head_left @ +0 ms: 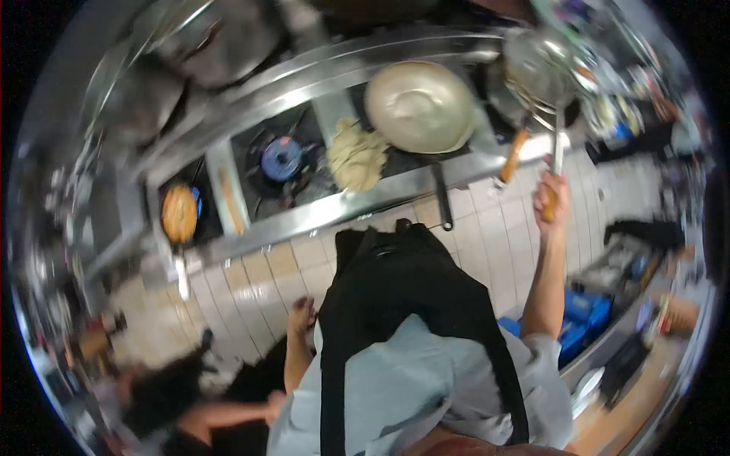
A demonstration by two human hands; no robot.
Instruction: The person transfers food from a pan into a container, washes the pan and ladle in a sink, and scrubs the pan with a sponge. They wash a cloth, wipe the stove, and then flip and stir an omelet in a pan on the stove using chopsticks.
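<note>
Strainer (559, 137), partly blurred, is lying above the right end of the stove (296, 216), its long axis running across the front edge, its head pointing to the back and its wooden grip to the person. The right hand (552, 201) is wrapping its fingers around that grip, just beyond the edge; the left hand (302, 313) is hanging beside the apron (411, 289), fingers curled, and whether it is holding anything cannot be told. The step in hand seems to be handling the strainer; the next move is probably calling for a steady wrist, avoiding the second wooden handle (515, 156) alongside.
</note>
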